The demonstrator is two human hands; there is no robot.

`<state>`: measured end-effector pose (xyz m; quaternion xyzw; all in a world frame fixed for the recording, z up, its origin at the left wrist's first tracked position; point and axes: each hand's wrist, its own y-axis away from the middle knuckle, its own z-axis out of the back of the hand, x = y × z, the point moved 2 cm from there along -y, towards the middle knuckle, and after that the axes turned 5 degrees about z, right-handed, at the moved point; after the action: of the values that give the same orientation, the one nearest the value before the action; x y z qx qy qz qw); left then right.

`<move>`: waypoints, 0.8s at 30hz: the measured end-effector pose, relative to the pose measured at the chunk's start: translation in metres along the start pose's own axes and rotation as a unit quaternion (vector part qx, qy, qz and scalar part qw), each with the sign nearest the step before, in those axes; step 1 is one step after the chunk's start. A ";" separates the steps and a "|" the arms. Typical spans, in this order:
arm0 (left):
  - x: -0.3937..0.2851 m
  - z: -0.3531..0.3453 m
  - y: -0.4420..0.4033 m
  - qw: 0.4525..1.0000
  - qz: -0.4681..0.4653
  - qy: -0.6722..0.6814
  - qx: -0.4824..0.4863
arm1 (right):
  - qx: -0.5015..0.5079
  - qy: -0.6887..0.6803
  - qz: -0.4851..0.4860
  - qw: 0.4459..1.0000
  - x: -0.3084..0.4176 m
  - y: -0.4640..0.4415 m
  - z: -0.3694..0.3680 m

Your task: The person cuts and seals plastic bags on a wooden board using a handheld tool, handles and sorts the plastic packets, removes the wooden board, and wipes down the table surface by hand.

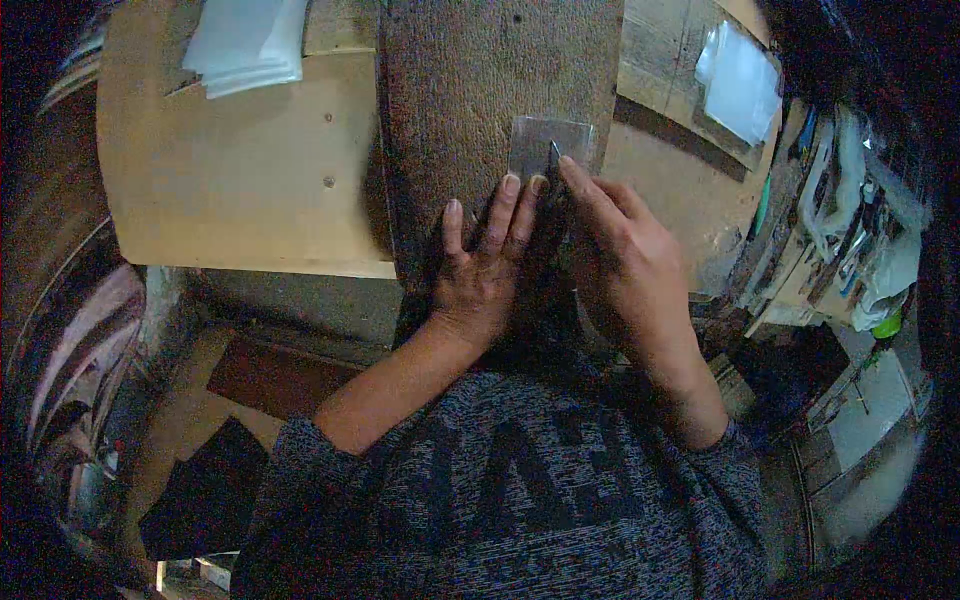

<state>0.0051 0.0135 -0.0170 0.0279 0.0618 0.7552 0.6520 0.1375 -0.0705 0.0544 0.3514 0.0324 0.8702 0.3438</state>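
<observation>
A long strip of brown, grained, leather-like material [450, 80] runs up the middle of the work surface. On it lies a small clear rectangular plastic piece [533, 138]. My left hand [478, 285] rests flat with its fingers spread, two fingertips at the lower edge of the plastic. Pinched between the fingers of my right hand [640, 255] is a slim pen-like tool [555, 150], its shiny tip over the plastic. Whether the tip touches it, I cannot tell. The rest of the tool is hidden by my fingers.
Under the strip is a light wooden board [240, 180]. Stacked translucent sheets [250, 45] lie at the upper left, with another stack [742, 85] at the upper right. Cluttered tools and plastic scraps [835, 190] fill the right side. Dark pieces [210, 490] lie lower left.
</observation>
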 end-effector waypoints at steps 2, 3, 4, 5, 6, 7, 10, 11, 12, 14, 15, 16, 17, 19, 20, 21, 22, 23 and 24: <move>-0.001 0.001 -0.001 1.000 -0.003 -0.009 -0.001 | 0.004 0.002 0.002 1.000 0.000 0.000 0.000; -0.002 0.002 -0.001 1.000 0.008 0.017 -0.003 | 0.003 0.002 0.006 1.000 0.000 0.000 0.001; -0.003 0.003 -0.002 0.999 0.018 0.042 -0.004 | 0.003 0.003 0.010 1.000 0.000 0.000 0.001; -0.003 0.003 -0.002 0.999 0.018 0.043 -0.004 | 0.003 0.003 0.010 1.000 0.000 0.000 0.000; -0.003 0.003 -0.001 0.998 0.019 0.053 -0.008 | -0.005 -0.003 0.017 1.000 -0.001 0.000 0.000; -0.003 0.003 -0.001 0.998 0.020 0.064 -0.011 | -0.014 -0.009 0.023 1.000 -0.001 0.000 -0.001; -0.002 0.002 0.001 0.999 0.012 0.050 0.012 | 0.007 0.005 0.010 1.000 -0.001 0.000 0.001; -0.002 0.004 0.001 0.999 0.012 0.050 0.011 | 0.006 0.006 0.010 1.000 -0.001 0.000 0.001; -0.002 0.005 -0.001 0.999 0.015 0.032 0.010 | 0.006 0.010 0.014 1.000 -0.001 0.000 0.001; -0.002 0.006 -0.001 1.000 0.019 0.015 0.009 | 0.005 0.014 0.018 1.000 0.001 -0.001 0.002; -0.001 0.005 -0.001 1.000 0.011 -0.001 0.014 | 0.015 0.015 0.008 1.000 0.002 -0.002 0.003; -0.002 0.005 -0.001 1.000 0.004 -0.016 0.018 | 0.025 0.017 -0.002 1.000 0.002 -0.003 0.003; -0.003 0.004 -0.001 1.000 0.005 -0.015 0.016 | 0.024 0.019 -0.002 1.000 0.003 -0.004 0.003; -0.005 0.003 -0.002 0.999 0.013 -0.023 0.025 | 0.028 0.019 -0.004 0.999 0.003 -0.006 0.003; -0.006 0.002 -0.002 0.999 0.014 -0.022 0.023 | 0.028 0.022 -0.003 0.999 0.004 -0.007 0.005; -0.007 0.002 -0.002 1.000 0.016 -0.006 0.019 | 0.046 0.026 -0.004 0.999 0.004 -0.009 0.007; -0.008 0.002 -0.002 1.000 0.018 0.010 0.015 | 0.064 0.030 -0.005 0.997 0.005 -0.011 0.008; -0.008 0.003 -0.003 1.000 0.020 0.011 0.010 | 0.062 0.034 -0.003 0.997 0.006 -0.014 0.012; -0.009 0.004 -0.004 1.000 0.020 0.007 0.011 | 0.096 0.031 -0.029 0.994 0.008 -0.017 0.015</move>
<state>0.0104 0.0056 -0.0133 0.0312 0.0742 0.7675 0.6359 0.1527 -0.0555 0.0650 0.3549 0.1365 0.8631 0.3324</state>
